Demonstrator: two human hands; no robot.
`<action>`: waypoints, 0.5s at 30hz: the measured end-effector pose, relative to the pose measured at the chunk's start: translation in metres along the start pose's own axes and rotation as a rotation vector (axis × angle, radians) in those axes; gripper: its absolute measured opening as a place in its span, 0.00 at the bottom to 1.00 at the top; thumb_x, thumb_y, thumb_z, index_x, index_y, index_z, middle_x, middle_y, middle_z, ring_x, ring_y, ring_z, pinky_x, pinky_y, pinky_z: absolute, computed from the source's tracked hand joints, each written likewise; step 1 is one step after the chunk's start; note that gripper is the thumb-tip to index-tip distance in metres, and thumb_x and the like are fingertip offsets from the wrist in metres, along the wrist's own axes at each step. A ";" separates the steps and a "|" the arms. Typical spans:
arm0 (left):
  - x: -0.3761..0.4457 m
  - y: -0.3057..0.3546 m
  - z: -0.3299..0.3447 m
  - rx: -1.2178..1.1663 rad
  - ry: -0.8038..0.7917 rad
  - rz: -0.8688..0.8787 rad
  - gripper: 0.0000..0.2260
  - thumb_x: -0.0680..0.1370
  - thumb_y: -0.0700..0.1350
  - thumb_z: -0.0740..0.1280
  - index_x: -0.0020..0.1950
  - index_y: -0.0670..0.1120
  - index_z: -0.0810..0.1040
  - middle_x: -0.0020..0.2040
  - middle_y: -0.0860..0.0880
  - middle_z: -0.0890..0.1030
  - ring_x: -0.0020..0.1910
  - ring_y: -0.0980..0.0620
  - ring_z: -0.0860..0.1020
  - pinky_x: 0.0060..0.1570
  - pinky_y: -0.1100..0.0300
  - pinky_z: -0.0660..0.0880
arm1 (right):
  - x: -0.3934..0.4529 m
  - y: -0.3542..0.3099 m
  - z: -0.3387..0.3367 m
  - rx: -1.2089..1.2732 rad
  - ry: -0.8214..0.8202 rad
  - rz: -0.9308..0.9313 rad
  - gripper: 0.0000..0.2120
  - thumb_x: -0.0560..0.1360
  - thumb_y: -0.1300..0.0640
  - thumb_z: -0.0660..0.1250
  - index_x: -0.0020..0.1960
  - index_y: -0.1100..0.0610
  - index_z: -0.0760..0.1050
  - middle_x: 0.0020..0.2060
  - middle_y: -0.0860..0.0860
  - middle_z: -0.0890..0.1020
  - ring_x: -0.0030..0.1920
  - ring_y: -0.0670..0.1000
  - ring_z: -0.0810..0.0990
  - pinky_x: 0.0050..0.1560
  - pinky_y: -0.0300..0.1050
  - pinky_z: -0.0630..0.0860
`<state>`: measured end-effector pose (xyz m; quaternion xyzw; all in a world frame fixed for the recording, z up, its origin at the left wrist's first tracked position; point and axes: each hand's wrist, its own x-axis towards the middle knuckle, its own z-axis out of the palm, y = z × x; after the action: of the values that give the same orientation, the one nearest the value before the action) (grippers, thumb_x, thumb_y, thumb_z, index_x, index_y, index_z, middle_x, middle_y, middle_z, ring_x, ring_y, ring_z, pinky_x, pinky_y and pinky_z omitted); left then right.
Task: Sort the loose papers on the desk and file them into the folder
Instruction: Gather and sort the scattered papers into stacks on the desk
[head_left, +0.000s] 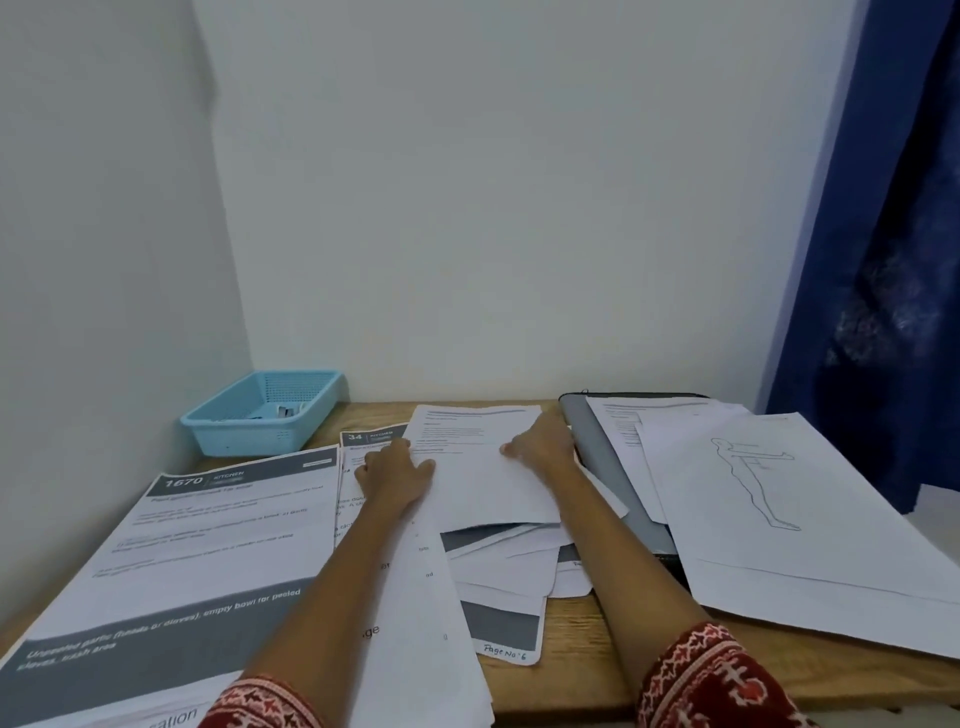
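Note:
Loose printed papers cover the wooden desk (576, 644). A white text sheet (478, 467) lies on top of a messy pile in the middle. My left hand (395, 475) rests on its left edge, fingers spread and slightly bent. My right hand (543, 441) presses on its upper right part. A grey folder (608, 467) lies open to the right, partly under a sheet with a body outline (769, 509). A large grey-banded sheet marked 1670 (208, 540) lies at the left.
A light blue plastic basket (265, 415) with small items stands in the back left corner against the wall. A dark blue curtain (883, 260) hangs at the right. A sheet marked "Page No 6" (504, 629) sits near the front edge.

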<state>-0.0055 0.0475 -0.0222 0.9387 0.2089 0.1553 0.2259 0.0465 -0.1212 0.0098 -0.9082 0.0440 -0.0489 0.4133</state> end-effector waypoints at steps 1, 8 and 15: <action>0.002 0.000 -0.001 -0.008 -0.002 -0.002 0.23 0.78 0.54 0.62 0.70 0.47 0.65 0.67 0.45 0.72 0.67 0.44 0.67 0.65 0.53 0.61 | 0.002 -0.001 0.000 0.146 0.016 0.009 0.35 0.69 0.62 0.72 0.70 0.64 0.58 0.61 0.61 0.75 0.60 0.59 0.76 0.54 0.48 0.75; 0.001 -0.002 -0.008 -0.589 0.129 -0.099 0.17 0.78 0.48 0.63 0.64 0.44 0.70 0.60 0.46 0.76 0.60 0.44 0.74 0.61 0.53 0.68 | -0.006 -0.016 -0.038 0.579 0.615 -0.325 0.09 0.74 0.64 0.67 0.54 0.63 0.77 0.50 0.57 0.82 0.51 0.56 0.79 0.48 0.46 0.72; 0.004 -0.005 -0.031 -0.977 0.115 -0.136 0.14 0.80 0.51 0.58 0.52 0.41 0.75 0.55 0.43 0.79 0.54 0.45 0.77 0.57 0.53 0.72 | 0.000 -0.011 -0.045 0.827 0.649 -0.317 0.08 0.75 0.64 0.67 0.53 0.66 0.76 0.46 0.50 0.78 0.47 0.47 0.73 0.47 0.36 0.70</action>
<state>-0.0152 0.0648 0.0020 0.6973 0.1844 0.2715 0.6372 0.0412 -0.1475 0.0478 -0.6038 0.0090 -0.4014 0.6886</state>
